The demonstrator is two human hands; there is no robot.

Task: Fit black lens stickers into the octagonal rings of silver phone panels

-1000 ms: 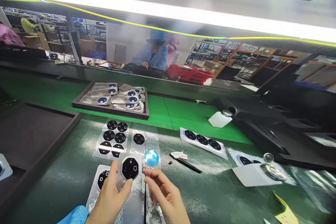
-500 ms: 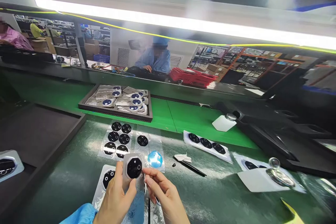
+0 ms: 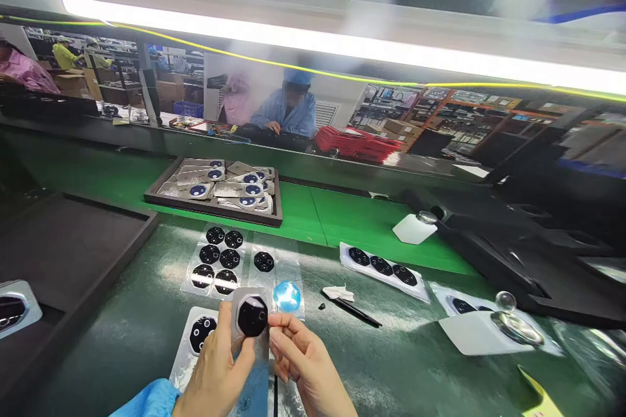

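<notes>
Right, the silver plate (image 3: 244,298) is up off the green mat (image 3: 127,332), well to the near side of the black tray (image 3: 157,197) and straight in front of the person. The left hand (image 3: 215,371) grips it from below, thumb pressed on the front face and fingers tucked behind, likely so the black octagon (image 3: 253,316) seated in it faces the eyes under the strip light. The right hand (image 3: 308,371) comes in from the side, its thumb and forefinger pinched together on the plate's right edge, right beside the octagon; whether a film tab sits between those fingertips is too small to tell. That two-handed hold looks like a brace: one hand steadies, the other does the fine work. Between the tray and the hands lies a clear sheet of octagons (image 3: 218,259), flat and close, probably as ready stock. A round blue film (image 3: 287,296) rests just beside the plate on the tray's near side. Further right of the tray's front edge sit a strip of three octagons (image 3: 384,267), a white wipe (image 3: 336,292) and a thin black tool (image 3: 355,311), all parked within easy reach. The tray itself holds a loose pile of silver parts (image 3: 215,182), out of the way. Beyond the tray, a co-worker (image 3: 291,114) bends over another bench.
</notes>
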